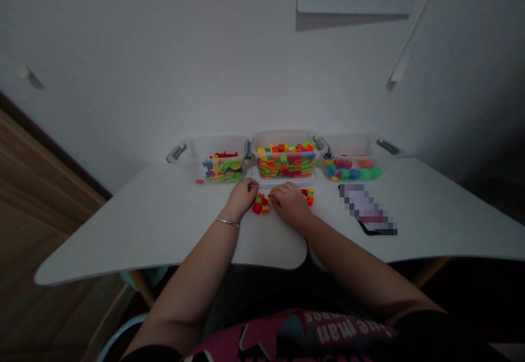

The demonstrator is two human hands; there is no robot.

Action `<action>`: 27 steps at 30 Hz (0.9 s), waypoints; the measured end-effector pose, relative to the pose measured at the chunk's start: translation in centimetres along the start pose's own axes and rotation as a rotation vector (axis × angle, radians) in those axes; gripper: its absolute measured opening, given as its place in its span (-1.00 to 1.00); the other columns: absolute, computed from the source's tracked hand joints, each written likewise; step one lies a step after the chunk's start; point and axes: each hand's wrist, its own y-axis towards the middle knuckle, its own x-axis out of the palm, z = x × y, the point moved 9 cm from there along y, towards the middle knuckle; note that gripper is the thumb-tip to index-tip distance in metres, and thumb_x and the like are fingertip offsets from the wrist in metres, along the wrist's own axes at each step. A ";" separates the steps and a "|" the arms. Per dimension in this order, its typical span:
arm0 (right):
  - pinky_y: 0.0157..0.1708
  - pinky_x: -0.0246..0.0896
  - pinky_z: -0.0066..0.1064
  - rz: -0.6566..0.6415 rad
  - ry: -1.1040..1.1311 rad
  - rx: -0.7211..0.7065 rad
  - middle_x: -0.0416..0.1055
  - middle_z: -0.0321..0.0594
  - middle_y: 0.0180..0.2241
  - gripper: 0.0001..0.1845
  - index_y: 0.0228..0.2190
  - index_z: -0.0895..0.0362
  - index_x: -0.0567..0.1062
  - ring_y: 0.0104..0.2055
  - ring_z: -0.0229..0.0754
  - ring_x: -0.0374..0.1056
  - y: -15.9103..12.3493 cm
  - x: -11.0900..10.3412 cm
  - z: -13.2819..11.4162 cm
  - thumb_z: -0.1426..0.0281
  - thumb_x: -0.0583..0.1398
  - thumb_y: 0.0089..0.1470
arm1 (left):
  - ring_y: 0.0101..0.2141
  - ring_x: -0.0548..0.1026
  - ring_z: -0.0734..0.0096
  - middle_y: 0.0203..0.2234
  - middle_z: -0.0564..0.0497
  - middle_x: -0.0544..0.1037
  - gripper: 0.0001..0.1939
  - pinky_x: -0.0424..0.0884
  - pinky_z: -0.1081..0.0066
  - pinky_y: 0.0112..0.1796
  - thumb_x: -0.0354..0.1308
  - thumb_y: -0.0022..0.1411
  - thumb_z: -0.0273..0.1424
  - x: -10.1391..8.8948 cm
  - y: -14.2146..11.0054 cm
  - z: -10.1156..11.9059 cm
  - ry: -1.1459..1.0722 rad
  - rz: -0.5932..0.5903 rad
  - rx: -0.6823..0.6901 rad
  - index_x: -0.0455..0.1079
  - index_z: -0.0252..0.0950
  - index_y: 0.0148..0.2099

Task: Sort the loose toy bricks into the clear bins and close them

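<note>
My left hand (243, 195) and my right hand (289, 200) rest on a white table (164, 225), close together in front of the middle bin. Between them lies a small cluster of red, orange and yellow building bricks (260, 204). The fingers of both hands are curled around this cluster and touch it. A second small group of bricks (308, 195) lies just right of my right hand. A thin bracelet (227, 221) circles my left wrist.
Three clear plastic bins stand along the wall: a left bin (213, 162) with mixed pieces, a middle bin (287, 159) full of bricks, a right bin (355, 162) with round coloured pieces. A blurred flat object (367, 209) lies to the right.
</note>
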 end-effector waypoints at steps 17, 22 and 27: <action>0.07 0.24 -0.16 0.208 0.200 0.074 0.51 -0.06 -0.09 -0.68 -0.07 0.13 0.51 -0.01 -0.04 0.36 0.2 -2.1 2.1 0.48 0.09 0.16 | -0.33 0.53 0.33 -0.37 -0.07 0.61 -0.81 0.40 0.41 -0.26 0.03 0.25 -0.41 0.3 -0.1 0.3 0.009 -0.045 0.056 0.47 -0.31 -0.28; 0.10 0.24 -0.14 0.481 0.217 0.112 0.47 -0.09 -0.11 -0.71 -0.10 0.05 0.52 0.01 -0.04 0.35 0.3 -7.1 4.4 0.37 0.09 0.18 | -0.36 0.54 0.33 -0.38 -0.07 0.61 -0.82 0.39 0.42 -0.31 0.05 0.25 -0.42 0.3 0.0 0.2 0.029 -0.045 0.048 0.47 -0.31 -0.29; 0.06 0.24 -0.09 0.668 0.145 0.251 0.44 -0.05 -0.08 -0.71 -0.13 0.08 0.51 0.04 0.00 0.31 0.5 -11.6 8.0 0.33 0.05 0.20 | -0.33 0.54 0.31 -0.36 -0.08 0.61 -0.82 0.40 0.40 -0.29 0.05 0.26 -0.42 0.3 0.1 -0.1 0.036 -0.060 0.026 0.48 -0.31 -0.28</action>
